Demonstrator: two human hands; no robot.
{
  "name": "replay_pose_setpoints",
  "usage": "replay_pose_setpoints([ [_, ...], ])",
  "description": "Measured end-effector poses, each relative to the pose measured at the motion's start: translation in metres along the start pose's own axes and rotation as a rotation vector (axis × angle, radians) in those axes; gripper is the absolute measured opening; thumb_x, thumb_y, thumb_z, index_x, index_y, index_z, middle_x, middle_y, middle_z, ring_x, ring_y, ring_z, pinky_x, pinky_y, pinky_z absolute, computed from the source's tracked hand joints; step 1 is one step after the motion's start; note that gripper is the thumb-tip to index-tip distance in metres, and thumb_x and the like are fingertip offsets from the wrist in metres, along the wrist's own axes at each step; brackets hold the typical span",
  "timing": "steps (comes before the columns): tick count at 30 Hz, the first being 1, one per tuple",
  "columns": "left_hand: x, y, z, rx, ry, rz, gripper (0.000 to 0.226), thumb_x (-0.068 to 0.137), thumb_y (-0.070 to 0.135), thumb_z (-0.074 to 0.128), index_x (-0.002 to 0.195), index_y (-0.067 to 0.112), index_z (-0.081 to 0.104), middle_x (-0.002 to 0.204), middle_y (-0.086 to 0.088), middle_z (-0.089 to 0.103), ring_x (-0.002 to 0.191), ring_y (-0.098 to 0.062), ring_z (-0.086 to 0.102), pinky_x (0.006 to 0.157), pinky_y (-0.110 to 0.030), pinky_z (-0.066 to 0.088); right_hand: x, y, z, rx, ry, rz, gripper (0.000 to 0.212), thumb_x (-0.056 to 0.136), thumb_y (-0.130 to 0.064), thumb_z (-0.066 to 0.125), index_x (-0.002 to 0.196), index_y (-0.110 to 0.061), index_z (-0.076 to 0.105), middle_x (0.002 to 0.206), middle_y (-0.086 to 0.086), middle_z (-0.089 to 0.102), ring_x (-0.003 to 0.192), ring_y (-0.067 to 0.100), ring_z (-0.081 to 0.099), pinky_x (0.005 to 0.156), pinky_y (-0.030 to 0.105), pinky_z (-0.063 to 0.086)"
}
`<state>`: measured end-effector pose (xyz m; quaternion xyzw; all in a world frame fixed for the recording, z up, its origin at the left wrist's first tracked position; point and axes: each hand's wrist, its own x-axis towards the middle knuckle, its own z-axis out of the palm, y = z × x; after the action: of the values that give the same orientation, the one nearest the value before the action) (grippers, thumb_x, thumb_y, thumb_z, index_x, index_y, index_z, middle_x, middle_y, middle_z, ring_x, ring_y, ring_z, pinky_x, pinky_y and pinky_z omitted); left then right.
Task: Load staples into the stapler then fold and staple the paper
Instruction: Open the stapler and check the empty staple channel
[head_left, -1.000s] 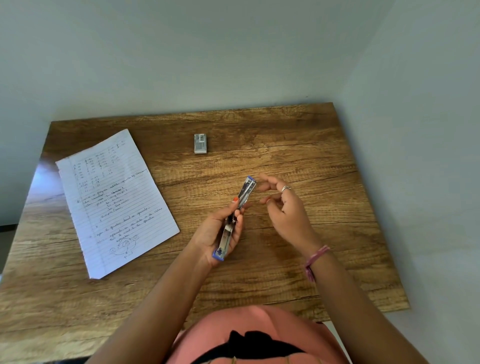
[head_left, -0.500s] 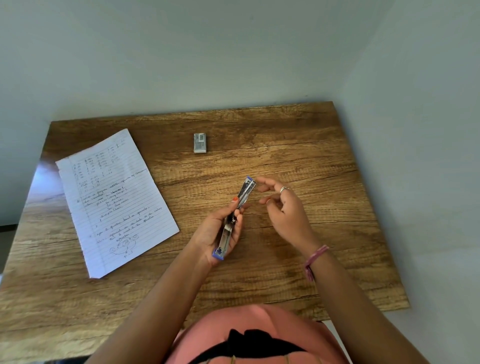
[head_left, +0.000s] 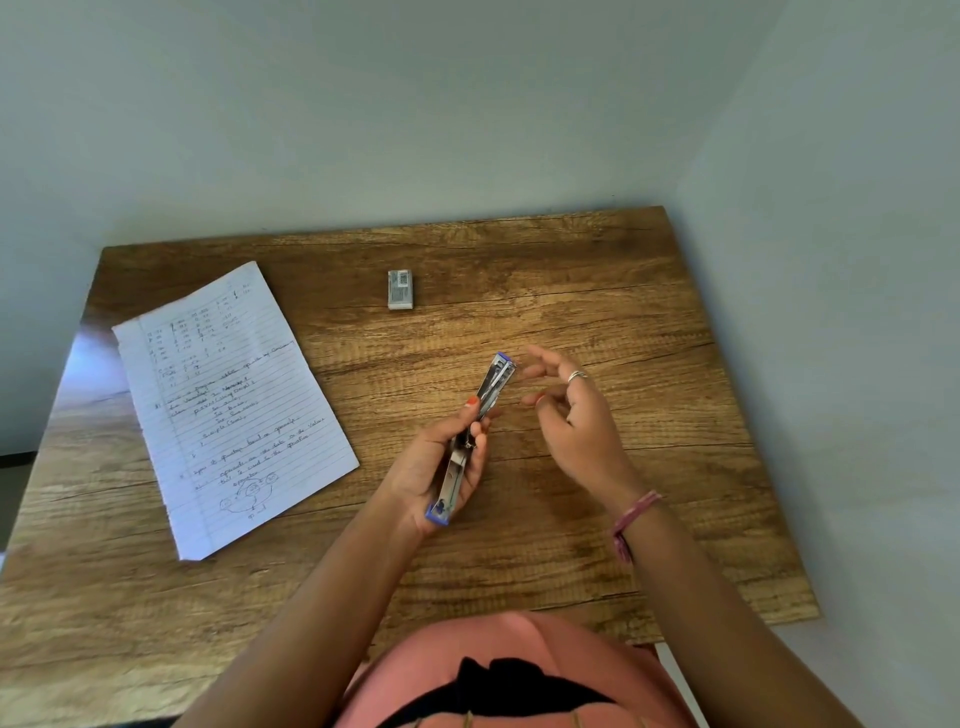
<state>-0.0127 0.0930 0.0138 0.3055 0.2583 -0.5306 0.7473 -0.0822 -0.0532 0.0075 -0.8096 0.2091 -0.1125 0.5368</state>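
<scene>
While the person's pink top fills the bottom edge, both forearms reach out over the wooden table (head_left: 649, 312), and the action is right in the middle. Left hand (head_left: 436, 467) has the stapler (head_left: 475, 436) cradled in its palm, fingers and thumb curled round the body, the thumb riding up on the metal arm. It looks swung open, blue end near the wrist, other blue tip pointing away toward the far right. Whether staples already sit in the channel, I cannot tell; it's too small to read.

Right hand (head_left: 571, 415) hovers just beside the stapler's far tip, not touching it, fingers loosely spread and gently bent, holding nothing that I can make out. Ring on one finger, pink band at the wrist.

Off to the left, well apart from the hands, the lined paper (head_left: 228, 405) lies flat and unfolded, handwriting up, its near corner close to the table's edge. Further back, the small grey staple box (head_left: 400, 289) sits alone near the table's far side.

So where's the risk? By my read, loading isn't settled yet. Snapping the stapler closed with a strip crooked could jam the channel. That open arm is sprung, too, so a slipping left thumb might let it bite a fingertip. And a careless elbow could sweep the sheet off the table.
</scene>
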Motion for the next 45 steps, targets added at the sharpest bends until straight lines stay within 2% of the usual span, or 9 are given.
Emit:
replay_pose_setpoints([
  [5, 0.0004, 0.0006, 0.0004, 0.007, -0.002, 0.005, 0.055, 0.075, 0.016, 0.069, 0.123, -0.005, 0.055, 0.072, -0.004, 0.062, 0.05, -0.006, 0.063, 0.049, -0.016, 0.054, 0.0008, -0.0023, -0.0002, -0.017, -0.011, -0.029, 0.055, 0.09, 0.008, 0.044, 0.129, -0.031, 0.051, 0.115, -0.005, 0.056, 0.088, 0.003, 0.062, 0.073, 0.019, 0.05],
  [10, 0.0015, 0.001, 0.0008, -0.005, 0.003, 0.01, 0.058, 0.075, 0.016, 0.068, 0.127, -0.003, 0.053, 0.072, -0.004, 0.064, 0.05, -0.005, 0.063, 0.048, -0.016, 0.054, 0.0012, -0.003, 0.001, 0.045, 0.072, 0.008, 0.062, 0.09, 0.006, 0.045, 0.143, -0.024, 0.032, 0.113, -0.005, 0.056, 0.084, 0.006, 0.063, 0.072, 0.017, 0.051],
  [13, 0.0012, 0.0015, 0.0002, 0.01, 0.004, 0.014, 0.057, 0.074, 0.016, 0.069, 0.125, -0.004, 0.054, 0.072, -0.004, 0.063, 0.05, -0.006, 0.063, 0.048, -0.016, 0.054, -0.0014, -0.0023, 0.0022, -0.028, 0.002, -0.034, 0.057, 0.09, 0.008, 0.043, 0.135, -0.026, 0.046, 0.114, -0.004, 0.056, 0.087, 0.004, 0.062, 0.075, 0.02, 0.051],
  [17, -0.0006, 0.0017, 0.0015, 0.006, -0.005, 0.013, 0.046, 0.075, 0.016, 0.068, 0.114, -0.006, 0.061, 0.072, -0.004, 0.063, 0.049, -0.006, 0.063, 0.049, -0.015, 0.054, -0.0016, -0.0032, 0.0034, 0.015, 0.028, 0.013, 0.059, 0.09, 0.006, 0.044, 0.141, -0.024, 0.037, 0.113, -0.006, 0.057, 0.086, 0.006, 0.063, 0.072, 0.018, 0.051],
  [20, -0.0007, 0.0016, 0.0015, -0.005, -0.003, 0.017, 0.045, 0.075, 0.016, 0.068, 0.113, -0.007, 0.06, 0.071, -0.004, 0.064, 0.049, -0.005, 0.063, 0.049, -0.015, 0.054, -0.004, -0.0054, 0.0035, -0.03, -0.034, -0.027, 0.057, 0.091, 0.006, 0.043, 0.135, -0.03, 0.046, 0.113, -0.008, 0.056, 0.089, 0.006, 0.062, 0.077, 0.025, 0.054],
  [23, -0.0009, 0.0017, 0.0012, -0.01, -0.005, 0.008, 0.04, 0.077, 0.016, 0.067, 0.109, -0.006, 0.063, 0.072, -0.005, 0.064, 0.05, -0.006, 0.063, 0.049, -0.015, 0.054, -0.0033, -0.0053, 0.0039, -0.001, -0.007, 0.003, 0.057, 0.092, 0.004, 0.044, 0.138, -0.029, 0.04, 0.114, -0.007, 0.057, 0.088, 0.006, 0.062, 0.076, 0.02, 0.052],
  [28, 0.0, 0.0017, 0.0015, -0.02, -0.004, 0.012, 0.045, 0.077, 0.016, 0.066, 0.116, -0.006, 0.06, 0.07, -0.004, 0.064, 0.05, -0.006, 0.063, 0.049, -0.015, 0.054, -0.0019, -0.0034, 0.0027, -0.022, -0.029, -0.005, 0.053, 0.092, 0.005, 0.043, 0.131, -0.029, 0.05, 0.114, -0.005, 0.057, 0.088, 0.003, 0.061, 0.07, 0.015, 0.048],
  [42, 0.0002, 0.001, 0.0012, -0.023, 0.008, 0.019, 0.04, 0.075, 0.015, 0.068, 0.109, -0.006, 0.063, 0.072, -0.007, 0.066, 0.05, -0.006, 0.064, 0.048, -0.016, 0.054, -0.003, -0.0022, 0.0039, -0.018, -0.04, 0.008, 0.054, 0.092, 0.005, 0.042, 0.134, -0.027, 0.049, 0.114, -0.005, 0.056, 0.089, 0.004, 0.062, 0.069, 0.013, 0.047],
  [45, 0.0003, 0.0009, 0.001, -0.031, 0.008, 0.017, 0.044, 0.076, 0.015, 0.067, 0.113, -0.006, 0.06, 0.072, -0.007, 0.066, 0.05, -0.006, 0.064, 0.048, -0.015, 0.054, -0.003, -0.0028, 0.0036, -0.006, -0.03, 0.005, 0.055, 0.091, 0.005, 0.042, 0.135, -0.027, 0.047, 0.112, -0.005, 0.057, 0.088, 0.004, 0.062, 0.073, 0.015, 0.049],
])
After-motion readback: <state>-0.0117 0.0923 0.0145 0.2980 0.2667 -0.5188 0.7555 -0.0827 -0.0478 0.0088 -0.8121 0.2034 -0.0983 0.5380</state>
